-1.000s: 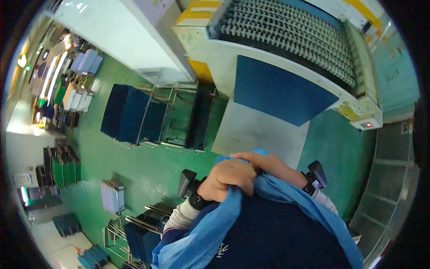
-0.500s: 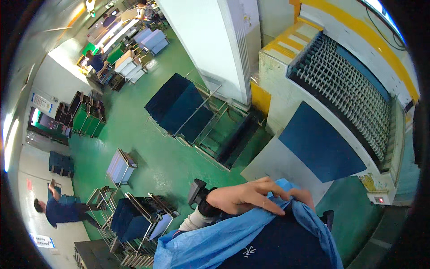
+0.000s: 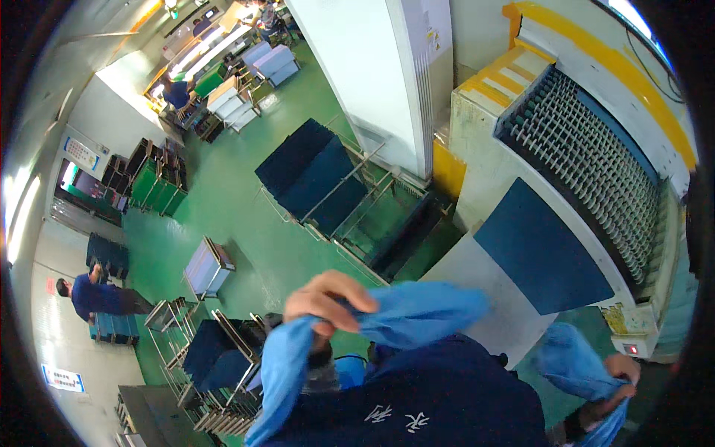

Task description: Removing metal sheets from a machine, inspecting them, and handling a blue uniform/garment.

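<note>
A thin light-blue cloth [image 3: 424, 309] is spread between my two hands, in front of a dark navy top with white marks. My left hand [image 3: 328, 302] has its fingers closed on one part of it, and a length of the cloth hangs down below. Out at the lower right, my right hand [image 3: 624, 370] grips another part, bunched at the fingers. The cloth's middle is partly hidden behind the navy top, so I cannot tell whether it is one piece.
At the right stands a machine with a bed of rollers [image 3: 588, 171]; a dark blue panel [image 3: 544, 246] leans below it. A rack of dark panels [image 3: 313, 175] stands ahead, beside a white column [image 3: 365, 74]. More racks [image 3: 223, 357] and a person [image 3: 104, 296] are at left.
My hands were together at the middle with the cloth. They have moved apart, left hand leftward and right hand to the lower right, each with cloth. The person at left has turned.
</note>
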Motion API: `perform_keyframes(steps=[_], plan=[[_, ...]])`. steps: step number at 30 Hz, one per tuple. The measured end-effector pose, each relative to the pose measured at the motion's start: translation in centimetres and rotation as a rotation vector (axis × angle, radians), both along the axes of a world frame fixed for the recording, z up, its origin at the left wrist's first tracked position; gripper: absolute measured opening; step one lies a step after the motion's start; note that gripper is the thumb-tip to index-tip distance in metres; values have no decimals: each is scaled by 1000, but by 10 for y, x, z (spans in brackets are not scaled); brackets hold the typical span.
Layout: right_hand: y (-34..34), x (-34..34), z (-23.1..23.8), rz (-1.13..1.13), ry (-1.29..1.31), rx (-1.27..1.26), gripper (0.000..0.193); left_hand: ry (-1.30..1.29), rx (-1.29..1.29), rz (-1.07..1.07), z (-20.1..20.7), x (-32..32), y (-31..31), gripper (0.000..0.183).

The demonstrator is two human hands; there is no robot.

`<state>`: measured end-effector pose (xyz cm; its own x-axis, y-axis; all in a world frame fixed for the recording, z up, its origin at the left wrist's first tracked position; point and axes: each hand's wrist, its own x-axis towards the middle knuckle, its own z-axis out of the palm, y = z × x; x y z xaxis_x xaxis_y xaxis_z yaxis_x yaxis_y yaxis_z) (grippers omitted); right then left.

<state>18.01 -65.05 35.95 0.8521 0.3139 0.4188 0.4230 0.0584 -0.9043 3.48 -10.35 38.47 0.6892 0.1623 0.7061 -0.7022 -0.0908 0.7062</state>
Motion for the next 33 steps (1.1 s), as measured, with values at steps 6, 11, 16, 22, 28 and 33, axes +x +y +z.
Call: perform_keyframes(steps=[6,11,16,22,28,33], plan=[[26,11,-25,-390,-204,-442,57,185,-98,100,-50,39,-15,41],[97,30,-95,135,24,-472,44,151,136,-328,-29,70,-37,28],[194,34,-111,815,182,-1055,40,422,143,-731,-14,74,-104,16],[237,5,-97,815,335,-575,39,332,168,-519,-19,86,-116,21],[248,-2,-89,821,427,-471,39,327,343,-851,-10,92,-138,28],[241,-8,-88,795,566,-365,38,506,573,-915,-41,87,-150,27]])
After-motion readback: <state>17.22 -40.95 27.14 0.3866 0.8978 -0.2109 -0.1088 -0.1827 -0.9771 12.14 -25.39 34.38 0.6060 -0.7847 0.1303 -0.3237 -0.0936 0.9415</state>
